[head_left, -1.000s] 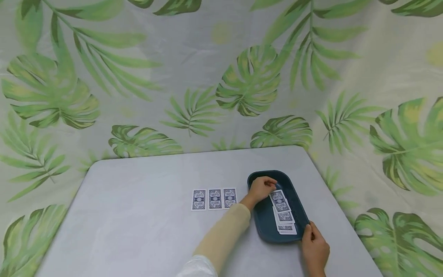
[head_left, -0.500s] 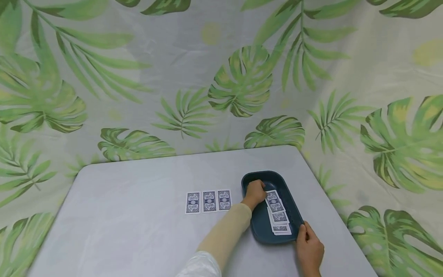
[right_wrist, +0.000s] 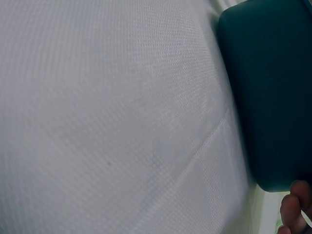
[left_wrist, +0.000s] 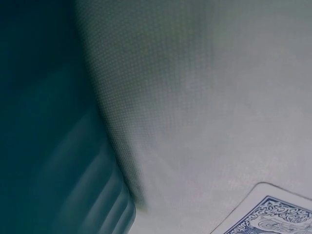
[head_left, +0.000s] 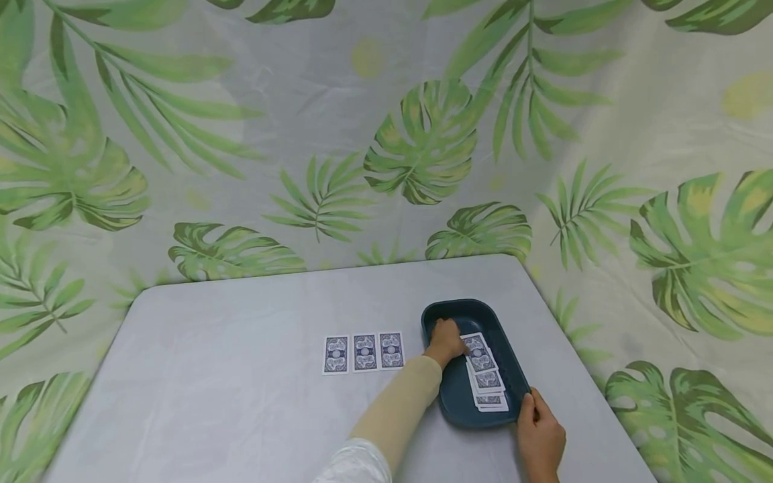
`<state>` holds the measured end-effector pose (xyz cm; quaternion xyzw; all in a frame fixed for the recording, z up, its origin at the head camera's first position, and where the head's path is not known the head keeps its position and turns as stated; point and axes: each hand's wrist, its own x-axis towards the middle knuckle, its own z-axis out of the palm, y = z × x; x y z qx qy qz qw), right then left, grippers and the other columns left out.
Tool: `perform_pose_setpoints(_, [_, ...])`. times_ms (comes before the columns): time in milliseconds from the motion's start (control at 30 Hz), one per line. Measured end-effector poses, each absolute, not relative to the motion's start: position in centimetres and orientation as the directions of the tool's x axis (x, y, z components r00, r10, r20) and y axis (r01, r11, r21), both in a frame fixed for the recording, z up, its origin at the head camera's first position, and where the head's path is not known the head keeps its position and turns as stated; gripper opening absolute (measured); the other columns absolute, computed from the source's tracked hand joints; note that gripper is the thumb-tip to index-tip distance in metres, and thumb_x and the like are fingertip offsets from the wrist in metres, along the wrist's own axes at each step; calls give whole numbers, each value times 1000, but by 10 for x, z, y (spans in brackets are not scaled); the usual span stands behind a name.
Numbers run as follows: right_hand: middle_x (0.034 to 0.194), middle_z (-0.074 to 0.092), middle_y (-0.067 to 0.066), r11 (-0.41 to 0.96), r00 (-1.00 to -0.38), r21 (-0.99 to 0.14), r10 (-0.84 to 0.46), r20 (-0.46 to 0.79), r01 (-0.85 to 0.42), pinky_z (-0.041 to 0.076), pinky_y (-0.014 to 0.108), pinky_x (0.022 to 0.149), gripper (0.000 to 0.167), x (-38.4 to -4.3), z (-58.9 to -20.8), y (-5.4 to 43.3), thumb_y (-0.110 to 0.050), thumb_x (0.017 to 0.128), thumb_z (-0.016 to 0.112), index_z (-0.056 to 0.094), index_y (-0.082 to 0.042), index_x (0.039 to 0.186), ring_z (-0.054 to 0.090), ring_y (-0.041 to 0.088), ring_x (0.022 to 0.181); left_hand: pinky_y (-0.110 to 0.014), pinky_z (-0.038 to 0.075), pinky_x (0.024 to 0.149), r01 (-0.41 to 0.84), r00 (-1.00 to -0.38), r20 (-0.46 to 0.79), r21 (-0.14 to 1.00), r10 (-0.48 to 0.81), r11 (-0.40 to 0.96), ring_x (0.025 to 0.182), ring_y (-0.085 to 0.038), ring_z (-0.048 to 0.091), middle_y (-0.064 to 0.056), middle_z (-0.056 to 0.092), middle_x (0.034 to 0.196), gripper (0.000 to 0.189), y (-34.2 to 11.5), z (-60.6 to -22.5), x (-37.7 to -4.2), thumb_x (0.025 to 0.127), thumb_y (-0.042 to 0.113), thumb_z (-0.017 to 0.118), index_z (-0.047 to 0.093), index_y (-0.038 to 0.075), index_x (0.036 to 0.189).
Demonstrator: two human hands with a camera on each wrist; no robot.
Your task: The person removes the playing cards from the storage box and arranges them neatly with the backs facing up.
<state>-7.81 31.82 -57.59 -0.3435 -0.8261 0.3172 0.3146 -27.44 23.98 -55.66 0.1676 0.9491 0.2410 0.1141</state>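
A dark teal tray holds several face-down blue-backed playing cards, overlapping in a slanting column. My left hand reaches over the tray's left rim, its thumb beside the top card's left edge. Its fingertips are hidden, so what they hold does not show. With thumb and fingers my right hand grips the tray's near right corner. The right wrist view shows its fingers against the tray's corner. Left of the tray, three face-down cards lie in a row.
A white-covered table carries everything. Behind it hangs a leaf-patterned cloth. The left wrist view has the tray's ribbed wall on the left and one card at the lower right.
My left hand has drawn back from the top of the cards toward the tray's left wall and turned fingers down. My right hand keeps its grip. The head view has shifted slightly.
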Motion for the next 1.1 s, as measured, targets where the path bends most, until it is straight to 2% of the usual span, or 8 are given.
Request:
perform_pose_setpoints(167, [111,62,31,566,-569,-737,765,302,370,44,61,83,33,-78,-576,319,-13,99,52,63,11,118,59,51,102,-27,48,87,257,-918,-152,474,366,842,98,-22,58,-11,60,101,47,241,-555,-274,66,34,91,73,3,96])
perform_pose_setpoints(367, [111,62,30,572,-572,-734,760,307,366,44,61,83,32,-79,-578,320,-14,99,53,64,9,118,59,51,102,-25,48,84,294,-903,-146,479,405,827,96,-18,59,-3,66,96,33,238,-555,-275,69,34,89,76,11,89])
perform_pose_setpoints(533, [112,62,30,567,-574,-739,761,302,364,44,61,83,33,-78,-579,320,-14,99,53,63,10,119,59,51,103,-24,49,75,232,-906,-130,641,402,731,83,-14,61,3,68,85,20,236,-554,-275,75,21,84,73,10,88])
perform_pose_setpoints(767, [115,60,30,540,-577,-745,775,259,391,44,60,86,36,-79,-577,319,-15,100,51,61,12,121,58,49,107,-22,46,63,111,-912,-112,859,395,499,66,-9,54,3,60,73,13,228,-545,-272,81,6,77,65,6,87])
perform_pose_setpoints(900, [115,60,30,533,-574,-746,780,250,399,44,60,86,36,-80,-577,318,-16,100,51,61,11,122,58,49,107,-20,45,56,58,-900,-121,919,418,390,59,-7,55,1,62,69,12,224,-537,-272,81,-1,74,66,0,90])
perform_pose_setpoints(1100, [115,61,30,530,-571,-747,782,249,401,44,60,87,36,-79,-576,319,-16,100,50,62,11,121,58,50,107,-19,45,56,63,-898,-88,943,431,326,60,-8,60,0,66,70,10,217,-531,-275,81,-1,74,70,2,89])
